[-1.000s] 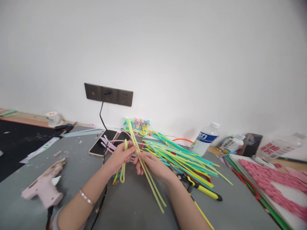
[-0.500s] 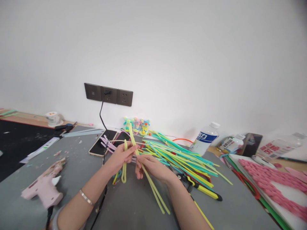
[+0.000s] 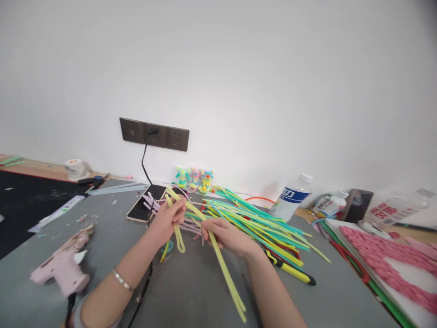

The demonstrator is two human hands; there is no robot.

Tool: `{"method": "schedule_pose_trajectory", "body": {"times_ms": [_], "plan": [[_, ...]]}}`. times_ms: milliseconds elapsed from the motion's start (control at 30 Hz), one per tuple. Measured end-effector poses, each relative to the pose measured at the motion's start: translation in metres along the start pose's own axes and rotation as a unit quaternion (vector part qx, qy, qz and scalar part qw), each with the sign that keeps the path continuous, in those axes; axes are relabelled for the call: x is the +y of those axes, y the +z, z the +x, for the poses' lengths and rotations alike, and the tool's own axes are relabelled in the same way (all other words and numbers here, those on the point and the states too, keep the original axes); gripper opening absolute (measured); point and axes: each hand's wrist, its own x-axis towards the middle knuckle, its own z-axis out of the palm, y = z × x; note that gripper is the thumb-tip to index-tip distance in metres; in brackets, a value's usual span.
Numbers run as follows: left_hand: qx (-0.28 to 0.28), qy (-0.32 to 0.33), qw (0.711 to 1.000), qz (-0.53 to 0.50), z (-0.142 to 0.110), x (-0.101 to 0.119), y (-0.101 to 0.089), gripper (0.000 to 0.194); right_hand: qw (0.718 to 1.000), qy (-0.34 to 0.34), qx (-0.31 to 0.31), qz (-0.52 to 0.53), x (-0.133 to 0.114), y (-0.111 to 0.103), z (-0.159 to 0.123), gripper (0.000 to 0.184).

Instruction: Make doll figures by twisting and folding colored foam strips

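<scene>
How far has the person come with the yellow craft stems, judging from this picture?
Done: small colourful figures stand by the wall. In hand: the left hand pinches a looped yellow stem, and the right hand holds long yellow stems. Left: a big pile of loose stems lies unbent on the table.

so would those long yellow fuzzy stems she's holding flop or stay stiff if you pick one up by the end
The long yellow fuzzy stems probably hold their shape: they jut past the right hand without drooping. They likely bend easily, since the yellow loop under the left hand keeps its curve. Thin as they are, they look light.
</scene>
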Motion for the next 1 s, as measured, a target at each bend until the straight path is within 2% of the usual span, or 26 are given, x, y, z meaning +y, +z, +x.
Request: {"method": "schedule_pose_trajectory", "body": {"times_ms": [133, 267, 433, 800, 1000], "plan": [[0.012, 0.022, 1.000, -0.015, 0.001, 0.002, 0.000, 0.038, 0.997, -0.002, 0.048, 0.062, 0.000, -0.005, 0.001, 0.045], [0.014, 0.021, 1.000, -0.012, 0.000, 0.003, 0.002, 0.035, 0.991, -0.017, 0.079, 0.111, 0.001, -0.008, 0.004, 0.043], [0.010, 0.021, 1.000, 0.012, 0.001, 0.002, 0.001, 0.035, 0.976, -0.053, 0.146, 0.152, 0.004, -0.015, 0.008, 0.043], [-0.082, -0.078, 0.981, 0.155, -0.005, -0.008, -0.001, 0.034, 0.946, -0.115, 0.258, 0.159, 0.004, -0.024, 0.010, 0.044], [-0.119, -0.112, 0.970, 0.181, -0.007, -0.009, 0.000, 0.040, 0.934, -0.142, 0.305, 0.117, 0.006, -0.026, 0.011, 0.041]]}}
